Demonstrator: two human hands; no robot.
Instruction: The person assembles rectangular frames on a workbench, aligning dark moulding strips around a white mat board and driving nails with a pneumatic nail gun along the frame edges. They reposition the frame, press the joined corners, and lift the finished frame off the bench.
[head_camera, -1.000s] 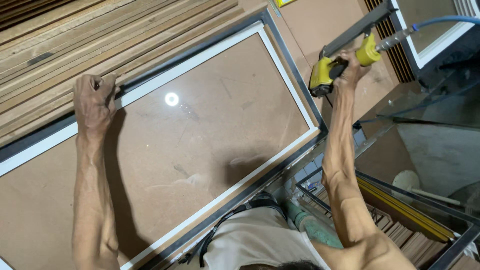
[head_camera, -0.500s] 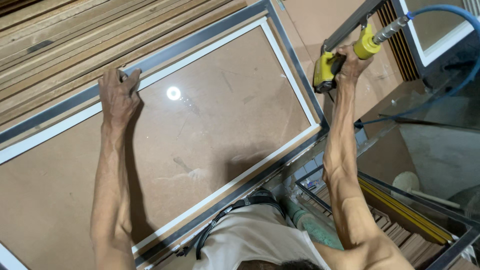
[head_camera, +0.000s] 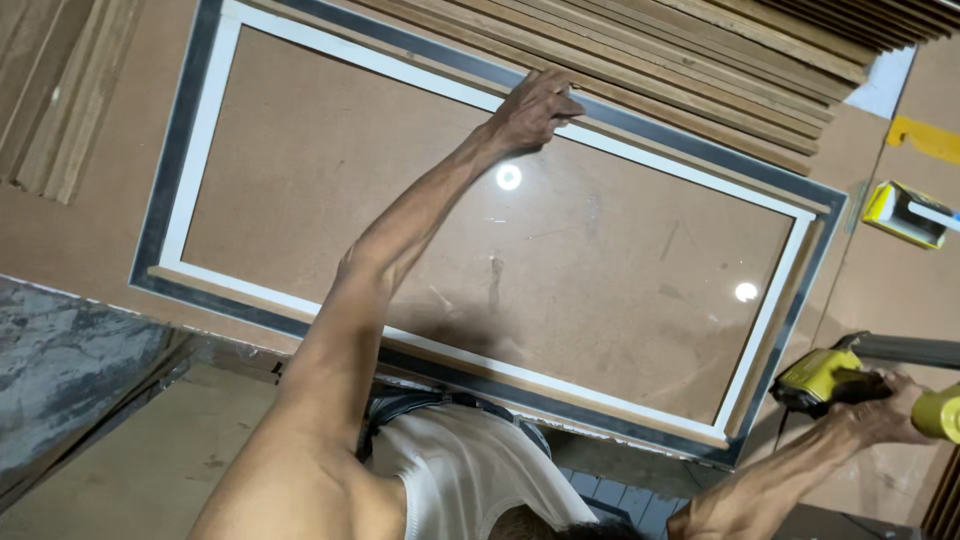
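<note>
- My left hand reaches across the pane to the far long side of the glazed frame, fingers curled down over the white inner strip there, pressing on it rather than closing around anything.
- My right hand is wrapped tight around the handle of a yellow nail gun, just off the frame's right-hand short end, near its lower corner.
- The gun's yellow body points toward that corner; I cannot tell whether its nose touches the frame.
- The frame lies flat on a brown board worktop: a dark outer border, the white strip inside it, and a clear glass pane that shows the brown board beneath and two bright spots of reflected light.
- Long wooden slats lie stacked just beyond the frame's far side, close to my left fingers.
- More slats lie at the upper left, apart from the frame.
- A small yellow box sits on the board past the frame's right end, above my right hand and well apart from it.
- A grey concrete floor shows below the worktop's near edge at the left.
</note>
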